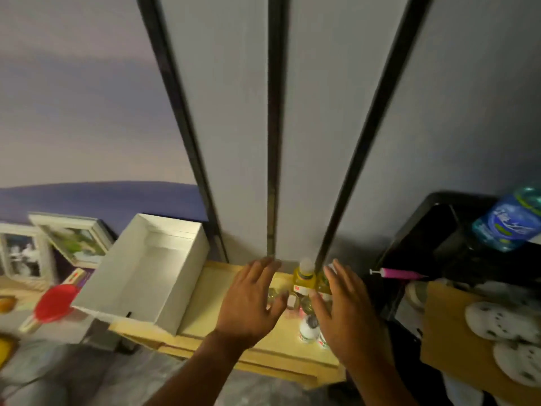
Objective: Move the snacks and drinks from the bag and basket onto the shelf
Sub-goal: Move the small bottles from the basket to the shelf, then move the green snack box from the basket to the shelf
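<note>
my left hand [248, 300] and right hand [342, 312] hover open and empty, fingers spread, on either side of a cluster of bottles [304, 281] standing on the pale wooden shelf [205, 312]. a white box [146, 271] sits at the shelf's left end. the step in hand looks like tidying drinks already placed. neither bag nor basket is in view, so the next move likely calls for turning away to fetch another item.
</note>
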